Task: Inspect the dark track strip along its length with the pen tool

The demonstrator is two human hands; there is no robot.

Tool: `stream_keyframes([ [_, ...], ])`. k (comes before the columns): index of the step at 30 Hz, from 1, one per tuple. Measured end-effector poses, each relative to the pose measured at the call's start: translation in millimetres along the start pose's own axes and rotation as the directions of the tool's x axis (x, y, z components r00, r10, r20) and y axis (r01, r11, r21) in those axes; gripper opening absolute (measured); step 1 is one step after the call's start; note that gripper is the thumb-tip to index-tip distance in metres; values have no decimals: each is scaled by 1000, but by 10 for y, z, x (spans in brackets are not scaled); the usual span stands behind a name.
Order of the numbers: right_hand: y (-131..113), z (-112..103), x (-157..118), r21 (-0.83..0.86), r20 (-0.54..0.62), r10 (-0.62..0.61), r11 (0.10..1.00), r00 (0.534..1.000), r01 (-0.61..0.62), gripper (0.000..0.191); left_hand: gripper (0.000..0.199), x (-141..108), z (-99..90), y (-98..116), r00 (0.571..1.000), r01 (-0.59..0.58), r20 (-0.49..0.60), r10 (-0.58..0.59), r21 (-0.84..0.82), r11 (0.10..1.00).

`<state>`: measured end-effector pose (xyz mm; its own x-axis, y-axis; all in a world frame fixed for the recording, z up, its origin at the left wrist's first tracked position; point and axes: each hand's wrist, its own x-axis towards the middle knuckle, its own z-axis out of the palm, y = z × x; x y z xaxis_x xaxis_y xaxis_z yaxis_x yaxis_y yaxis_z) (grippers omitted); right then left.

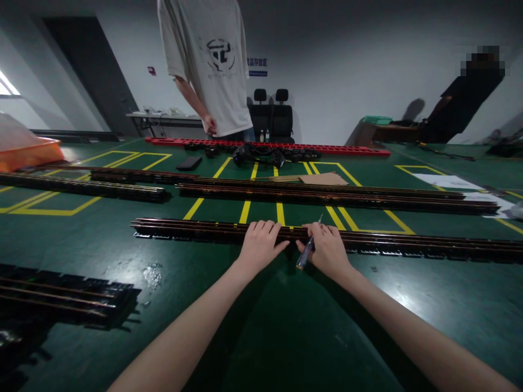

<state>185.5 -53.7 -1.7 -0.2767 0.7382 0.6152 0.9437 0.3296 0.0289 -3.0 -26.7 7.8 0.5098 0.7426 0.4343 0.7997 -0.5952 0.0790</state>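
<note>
A long black strip assembly with copper-coloured lines (196, 228) lies across the green table (261, 337) in front of me. My left hand (261, 247) rests over it near the middle, its fingers bent over the far edge and its thumb pointing right. Just to the right, my right hand (324, 247) is closed round a slim screwdriver-like tool (304, 257) with a clear handle, and its fingers also lie on the strip. The tool slants, with its thin tip pointing up and away. Between the two thumbs is a small gap.
More black strips (335, 197) lie beyond, and others (73, 296) at the lower left. A red perforated rail (347, 149), cardboard (324, 178), papers (445, 181) and an orange bin (32, 152) are farther off. One person (212, 65) stands opposite, another (466, 100) at right.
</note>
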Motion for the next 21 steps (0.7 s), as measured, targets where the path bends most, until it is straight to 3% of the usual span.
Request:
stream_keyframes([
  [7, -102, -22, 6, 40, -49, 75, 997, 996, -73, 26, 37, -31, 40, -5, 995, -51, -87, 52, 10, 999],
  [15, 36, 7, -34, 195, -39, 205, 962, 978, -194, 30, 42, -52, 42, -10, 992, 76, -100, -71, 40, 996],
  [21, 10, -19, -23, 238, 1, 72, 969, 997, -70, 17, 42, -51, 52, -6, 992, 93, -93, -88, 44, 995],
])
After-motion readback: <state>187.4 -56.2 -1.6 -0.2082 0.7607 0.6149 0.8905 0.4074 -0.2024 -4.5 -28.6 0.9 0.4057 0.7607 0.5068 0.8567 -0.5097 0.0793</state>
